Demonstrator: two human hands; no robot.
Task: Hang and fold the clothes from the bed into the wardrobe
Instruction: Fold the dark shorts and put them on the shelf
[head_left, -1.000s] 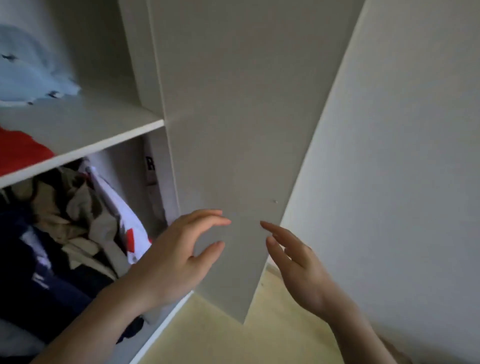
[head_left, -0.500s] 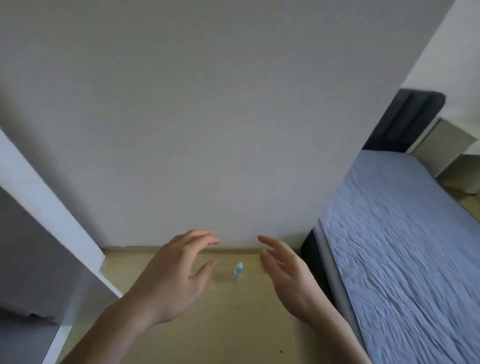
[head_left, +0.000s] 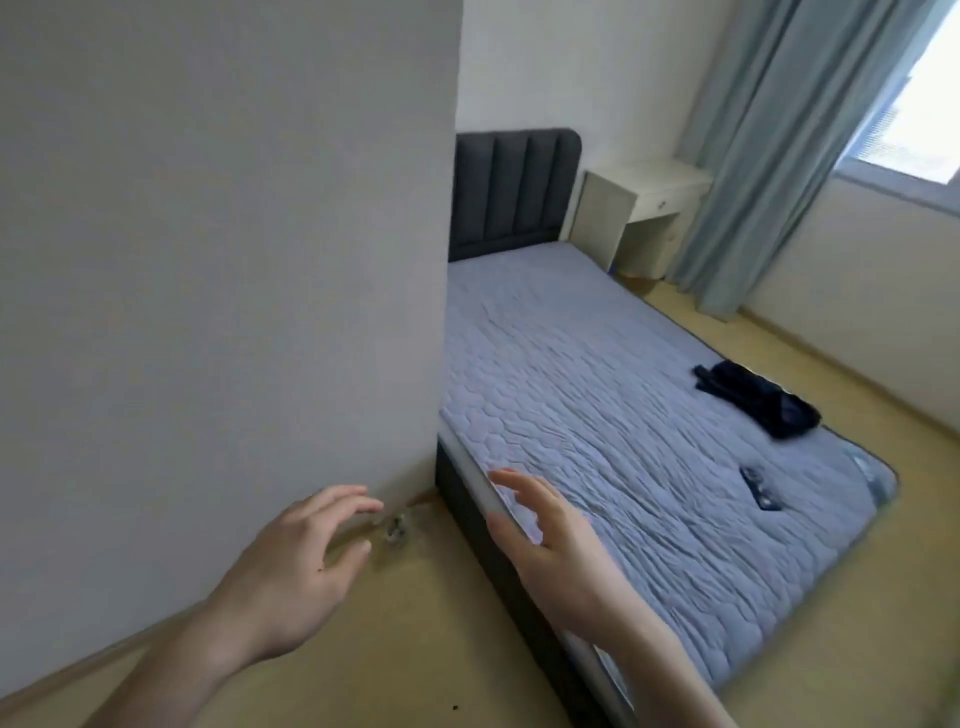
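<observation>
**Both hands free, one dark garment on the bed**

The left hand (head_left: 298, 566) is held out low in front of the person, over the yellowish floor (head_left: 415, 649) and near the bottom of a large grey wall (head_left: 218, 260). Its fingers are loosely bent and spread, and it holds nothing. The right hand (head_left: 550, 540) is raised beside it, over the near long edge of the bed (head_left: 597, 415). Its fingers are nearly straight and spread, and it holds nothing also.

The bed has a blue-grey quilted mattress cover and a dark padded headboard (head_left: 511, 192) at its far end. A dark garment (head_left: 758, 397) lies crumpled on the mattress, close to the far long edge and toward the foot corner. A small dark object (head_left: 759, 488), maybe a remote control, lies flat near the foot edge, apart from the garment; I cannot tell surely what it is.

On the floor between the wall and the near bed corner stands a small clear thing (head_left: 396, 527), too blurred to name. Beyond the headboard there is a white bedside table (head_left: 641, 208), and next to it a long blue-grey curtain (head_left: 769, 156) hangs beside a window (head_left: 914, 104).
</observation>
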